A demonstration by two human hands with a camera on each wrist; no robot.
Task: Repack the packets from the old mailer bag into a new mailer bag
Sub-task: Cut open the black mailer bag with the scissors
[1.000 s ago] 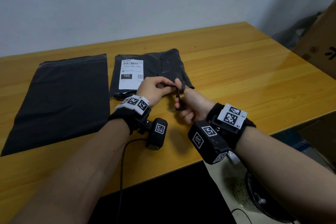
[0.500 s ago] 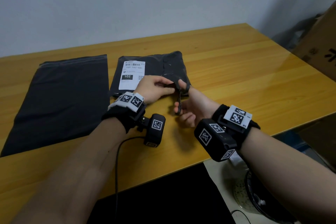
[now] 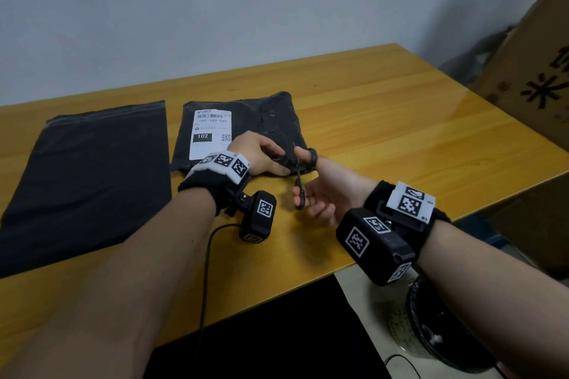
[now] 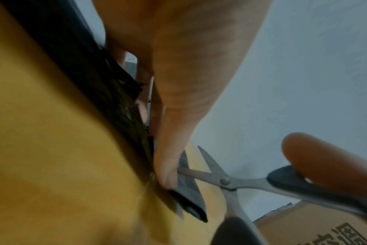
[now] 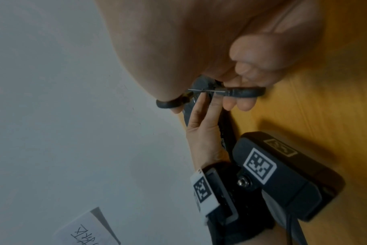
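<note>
The old mailer bag point(image 3: 255, 126), dark grey with a white shipping label point(image 3: 211, 132), lies mid-table. My left hand point(image 3: 284, 164) pinches its near right corner point(image 4: 189, 199) and lifts it slightly off the wood. My right hand point(image 3: 308, 191) holds black-handled scissors point(image 3: 300, 181), thumb in the upper loop and fingers in the lower one. The steel blades point(image 4: 212, 167) stand apart right at the pinched corner, beside my left thumb. The new mailer bag point(image 3: 86, 181) lies flat and unfilled at the left. The packets are hidden inside the old bag.
The wooden table point(image 3: 415, 138) has bare surface to the right and front. A cardboard box point(image 3: 538, 77) stands past its right edge. A dark round container point(image 3: 446, 332) sits on the floor below my right arm. A cable point(image 3: 206, 271) hangs off my left wrist camera.
The scissor handles have spread wider in my right hand and the blades have parted at the bag's corner. My left hand keeps its pinch on that corner.
</note>
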